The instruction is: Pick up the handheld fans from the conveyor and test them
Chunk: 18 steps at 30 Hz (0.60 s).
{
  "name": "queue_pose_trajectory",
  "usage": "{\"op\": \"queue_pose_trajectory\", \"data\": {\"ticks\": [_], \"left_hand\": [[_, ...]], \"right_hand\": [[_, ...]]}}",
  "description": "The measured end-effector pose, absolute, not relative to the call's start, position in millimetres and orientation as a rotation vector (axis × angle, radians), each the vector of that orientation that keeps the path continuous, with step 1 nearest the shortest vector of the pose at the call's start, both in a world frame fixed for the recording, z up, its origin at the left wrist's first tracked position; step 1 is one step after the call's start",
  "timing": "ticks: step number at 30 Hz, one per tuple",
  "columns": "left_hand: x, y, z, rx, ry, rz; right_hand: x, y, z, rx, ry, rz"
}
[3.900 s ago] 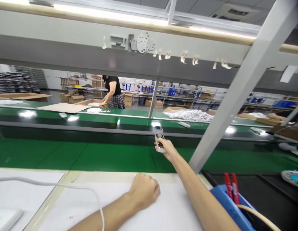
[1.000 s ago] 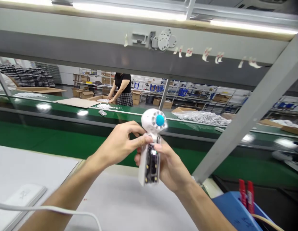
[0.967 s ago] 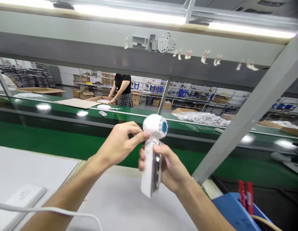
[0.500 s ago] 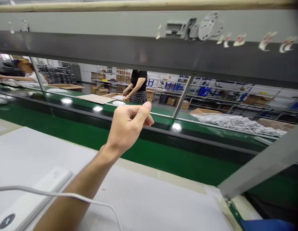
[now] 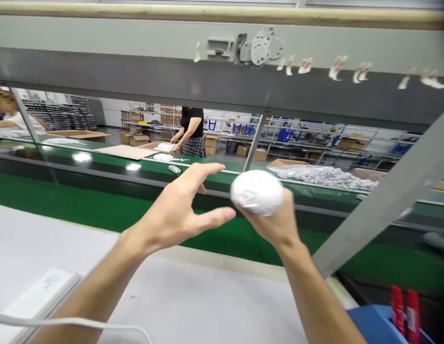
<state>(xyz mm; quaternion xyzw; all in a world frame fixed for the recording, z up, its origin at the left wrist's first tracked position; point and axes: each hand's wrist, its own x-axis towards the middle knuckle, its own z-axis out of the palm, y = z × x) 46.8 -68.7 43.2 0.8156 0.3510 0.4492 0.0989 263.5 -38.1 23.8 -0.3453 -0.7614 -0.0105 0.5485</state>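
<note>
My right hand (image 5: 277,224) is raised in front of me, closed around a white device (image 5: 256,192) whose rounded head faces me; the handle is hidden behind my fingers. My left hand (image 5: 178,212) hovers just left of the device with fingers spread apart, holding nothing and not touching it. Both hands are above the white work surface (image 5: 193,301), with the green conveyor belt (image 5: 64,200) behind them.
A white flat pad (image 5: 35,301) and a white cable (image 5: 71,324) lie at lower left. A blue bin (image 5: 383,325) with red-handled tools (image 5: 403,303) sits at lower right. A slanted grey frame post (image 5: 383,200) rises on the right. A person (image 5: 191,131) works at a far table.
My right hand has come back into view holding the white device, now with its rounded back toward me. My left hand has opened from a loose pinch to spread fingers.
</note>
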Motion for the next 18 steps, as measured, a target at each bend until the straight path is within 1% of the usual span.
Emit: {"op": "queue_pose_trajectory", "data": {"ticks": [3,8,10,14,18], "left_hand": [[50,-62,37,2.547,1.036,1.195],[50,-55,32,2.614,1.100,1.063],[49,-53,30,2.612,1.151,0.995],[44,-41,20,2.587,1.272,0.774],[39,-27,7,2.521,1.389,0.431]], "right_hand": [[249,-30,16,-0.854,-1.959,0.059],[241,-20,-1,-0.889,-1.991,0.484],[241,-12,-9,-0.918,-1.972,0.597],[241,8,-32,-1.015,-1.872,0.640],[246,29,-56,-1.344,-1.822,0.577]]}}
